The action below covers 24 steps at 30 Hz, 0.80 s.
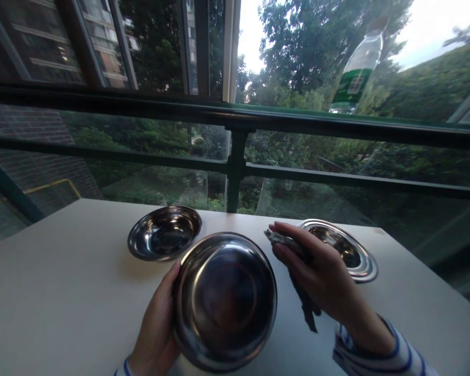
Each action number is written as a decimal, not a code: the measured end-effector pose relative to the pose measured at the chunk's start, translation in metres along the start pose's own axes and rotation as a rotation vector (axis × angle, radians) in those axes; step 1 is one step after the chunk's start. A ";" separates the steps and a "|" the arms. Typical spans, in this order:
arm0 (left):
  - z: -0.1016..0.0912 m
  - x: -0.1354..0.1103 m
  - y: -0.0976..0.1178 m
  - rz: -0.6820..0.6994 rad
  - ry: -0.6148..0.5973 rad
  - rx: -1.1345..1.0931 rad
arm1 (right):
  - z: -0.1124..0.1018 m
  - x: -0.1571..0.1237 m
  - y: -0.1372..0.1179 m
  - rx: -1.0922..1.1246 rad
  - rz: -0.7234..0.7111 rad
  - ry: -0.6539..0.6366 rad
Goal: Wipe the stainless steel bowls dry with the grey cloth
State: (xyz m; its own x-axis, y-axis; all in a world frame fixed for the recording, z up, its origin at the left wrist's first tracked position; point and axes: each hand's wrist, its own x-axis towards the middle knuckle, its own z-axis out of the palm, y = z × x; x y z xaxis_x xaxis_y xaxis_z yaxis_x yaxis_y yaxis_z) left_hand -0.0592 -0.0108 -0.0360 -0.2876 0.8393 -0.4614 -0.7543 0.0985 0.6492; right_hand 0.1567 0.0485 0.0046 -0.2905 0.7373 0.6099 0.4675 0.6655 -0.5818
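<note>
At a white table (82, 292), my left hand (159, 324) gripped a steel bowl (227, 303) by its 9 o'clock edge while my right hand (323, 277), apart from it at 2 o'clock, pinched a dark cloth (302, 298); a second bowl (164, 233) sat at the held one's 11 o'clock, and a third bowl (365, 259) lay at 2 o'clock, partly behind my right hand

The white, blue-striped fabric right sleeve (378, 360) is full-length and tubular. Narrow blue stripes run around its circumference, separated by wider white bands. The loose, rounded fabric cuff (390, 334) is creased along its inner side. The white, blue-striped fabric left sleeve (124, 367) matches; only a small section is visible at the lower border.
</note>
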 end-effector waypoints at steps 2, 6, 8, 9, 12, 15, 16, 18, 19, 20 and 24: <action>-0.002 0.004 -0.002 0.001 -0.023 -0.003 | -0.003 0.000 -0.002 0.026 0.053 0.004; -0.004 0.008 -0.005 0.038 -0.036 -0.019 | -0.002 -0.002 -0.001 0.043 0.035 -0.061; -0.003 0.008 -0.004 0.035 -0.036 -0.039 | 0.000 -0.004 0.000 0.034 -0.053 -0.122; -0.002 0.008 -0.004 0.024 -0.034 -0.047 | 0.001 -0.005 -0.001 0.022 -0.102 -0.165; 0.001 0.006 -0.003 0.007 -0.008 -0.069 | 0.005 -0.010 -0.012 -0.028 -0.215 -0.296; 0.002 0.005 -0.005 0.004 0.016 -0.097 | 0.016 -0.018 -0.032 -0.085 -0.341 -0.373; 0.002 0.005 -0.006 -0.011 0.008 -0.109 | 0.022 -0.021 -0.038 -0.108 -0.406 -0.370; 0.002 0.004 -0.007 -0.048 -0.010 -0.127 | 0.034 -0.027 -0.049 -0.166 -0.560 -0.328; 0.002 0.004 -0.008 -0.059 -0.013 -0.130 | 0.040 -0.029 -0.052 -0.201 -0.631 -0.298; 0.002 0.004 -0.007 -0.062 -0.008 -0.129 | 0.045 -0.031 -0.054 -0.229 -0.694 -0.274; 0.003 0.006 -0.001 -0.024 0.053 -0.125 | 0.050 -0.033 -0.048 -0.283 -0.738 -0.302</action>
State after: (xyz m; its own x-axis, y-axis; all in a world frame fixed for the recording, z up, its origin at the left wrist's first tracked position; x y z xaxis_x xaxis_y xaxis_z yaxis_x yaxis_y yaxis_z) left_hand -0.0584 -0.0040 -0.0371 -0.2967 0.8076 -0.5097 -0.8279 0.0485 0.5587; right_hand 0.1021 -0.0016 -0.0145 -0.7951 0.1511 0.5873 0.2503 0.9639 0.0909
